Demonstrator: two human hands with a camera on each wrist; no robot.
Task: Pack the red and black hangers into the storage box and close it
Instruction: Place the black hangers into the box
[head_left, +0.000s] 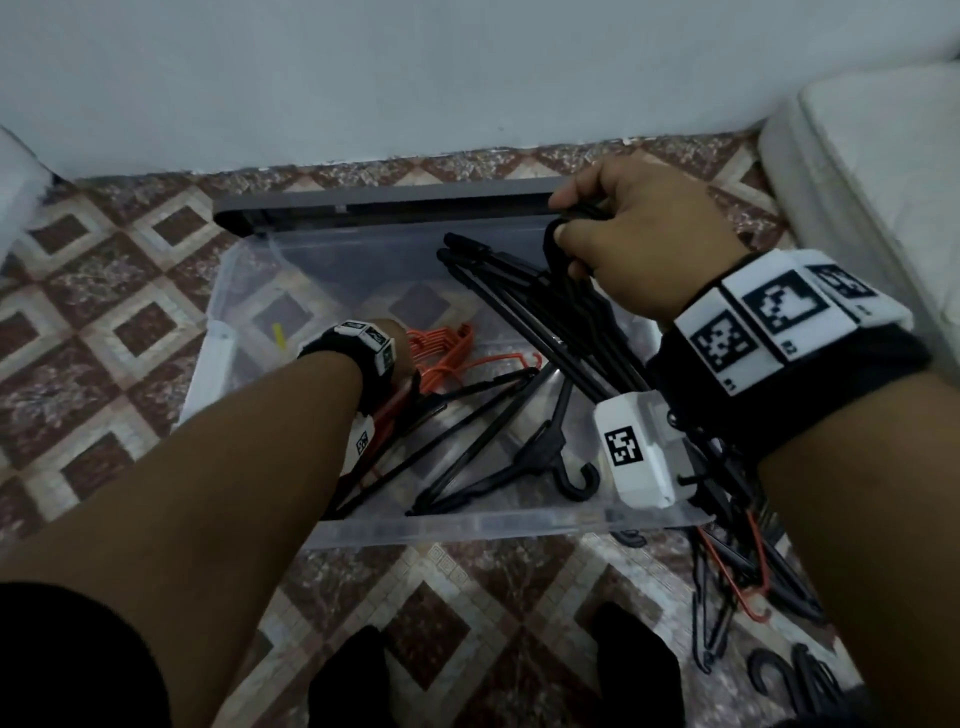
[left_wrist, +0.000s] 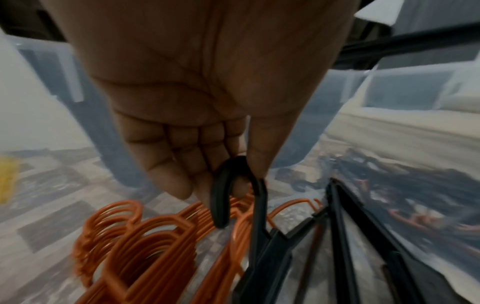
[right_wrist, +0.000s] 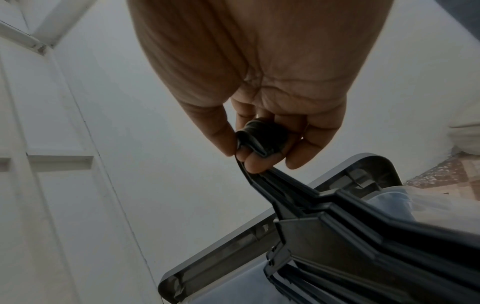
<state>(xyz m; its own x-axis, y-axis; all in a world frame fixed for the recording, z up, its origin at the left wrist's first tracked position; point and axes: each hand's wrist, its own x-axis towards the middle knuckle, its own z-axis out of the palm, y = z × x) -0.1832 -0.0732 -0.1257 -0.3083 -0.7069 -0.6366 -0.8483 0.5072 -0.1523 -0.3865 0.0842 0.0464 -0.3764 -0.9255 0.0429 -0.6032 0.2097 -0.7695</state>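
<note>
Right hand gripping a bunch of black hangers by the hooks over my open storage box, left hand pinching one inside beside red hangers; more on the floor, lid not yet closed

Left hand reaching down, fingers pinching; right hand raised, fingers curled tight in grip.

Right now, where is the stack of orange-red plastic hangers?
In the head view, the stack of orange-red plastic hangers lies inside the clear plastic storage box, left of centre, just beyond the left hand.
</note>
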